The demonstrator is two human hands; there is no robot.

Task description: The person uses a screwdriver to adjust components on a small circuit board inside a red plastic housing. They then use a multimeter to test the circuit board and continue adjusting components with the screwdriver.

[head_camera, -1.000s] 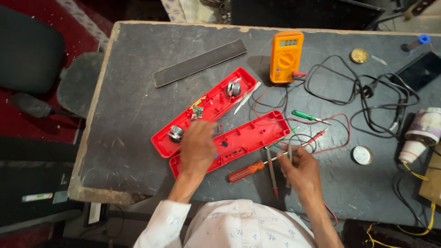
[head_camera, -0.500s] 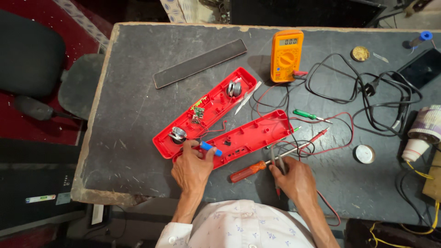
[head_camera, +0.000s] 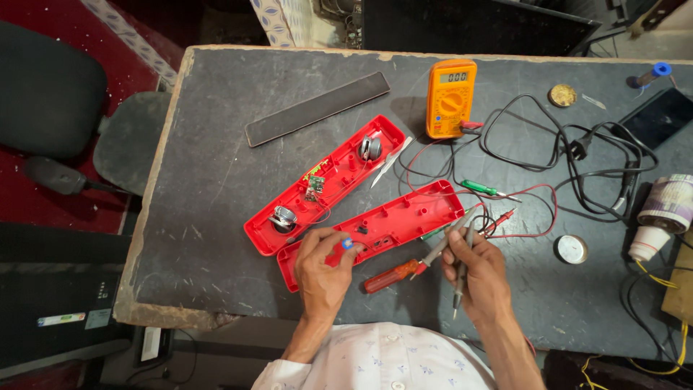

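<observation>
Head view: the left hand [head_camera: 323, 271] lies palm down on the near end of the lower red case half [head_camera: 375, 227], fingers curled, pinching a small blue part [head_camera: 347, 244] between thumb and forefinger. The right hand [head_camera: 480, 273], knuckles up and wrist bent inward, clenches two grey probes [head_camera: 458, 249] crossed in its fingers, just right of the case. Between both grips lies a red-handled screwdriver [head_camera: 393, 275]. Beyond the left grip sits the upper case half [head_camera: 325, 180] with two speakers, and farther off an orange multimeter [head_camera: 450, 98].
</observation>
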